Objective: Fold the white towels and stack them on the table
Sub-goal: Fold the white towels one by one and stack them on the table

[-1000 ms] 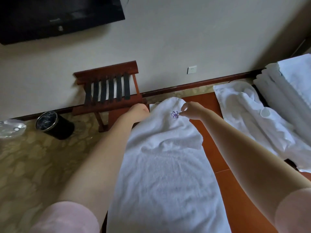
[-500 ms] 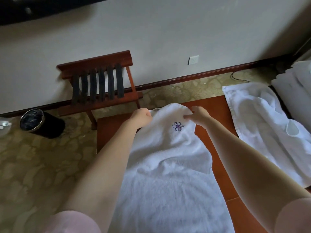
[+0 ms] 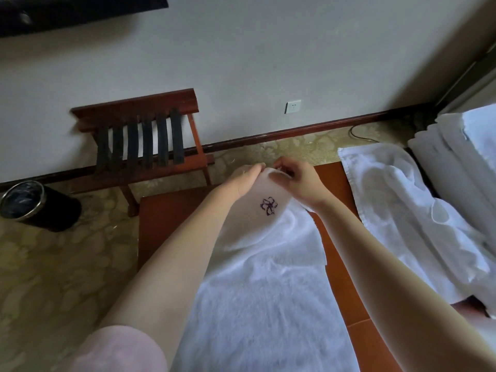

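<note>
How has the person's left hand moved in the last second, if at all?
Yes. The left hand has slid to the right, away from the wooden rack by the wall, to meet the right hand at the far end of the towel.

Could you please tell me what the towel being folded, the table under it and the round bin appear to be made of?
The towel looks like white cotton terry: fuzzy pile, soft drape. The table seems reddish-brown wood or veneer, smooth, faintly glossy. The bin has a shiny metallic rim; its dark body's material is unclear.
</note>
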### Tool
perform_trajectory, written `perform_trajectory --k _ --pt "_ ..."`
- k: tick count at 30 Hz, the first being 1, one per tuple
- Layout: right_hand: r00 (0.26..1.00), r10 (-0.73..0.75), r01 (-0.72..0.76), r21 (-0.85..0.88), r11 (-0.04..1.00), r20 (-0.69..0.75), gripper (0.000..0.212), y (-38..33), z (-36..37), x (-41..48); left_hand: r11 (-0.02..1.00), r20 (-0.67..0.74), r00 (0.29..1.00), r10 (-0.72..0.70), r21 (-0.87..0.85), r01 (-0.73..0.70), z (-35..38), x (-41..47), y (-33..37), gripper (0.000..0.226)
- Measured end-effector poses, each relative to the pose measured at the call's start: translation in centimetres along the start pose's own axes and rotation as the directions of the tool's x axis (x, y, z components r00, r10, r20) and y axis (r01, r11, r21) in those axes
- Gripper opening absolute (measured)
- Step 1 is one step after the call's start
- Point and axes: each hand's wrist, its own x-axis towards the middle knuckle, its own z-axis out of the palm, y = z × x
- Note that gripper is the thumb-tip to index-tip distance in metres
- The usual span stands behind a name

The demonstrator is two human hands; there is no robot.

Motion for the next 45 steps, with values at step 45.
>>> perform_trajectory --k 45 --pt "0.84 -0.316 -0.094 -0.691 0.717 -0.442 0.024 -15.2 -13.4 -1.2 0.602 -0.679 0.615 0.402 0.701 0.381 -20.8 -21.2 7.6 0.024"
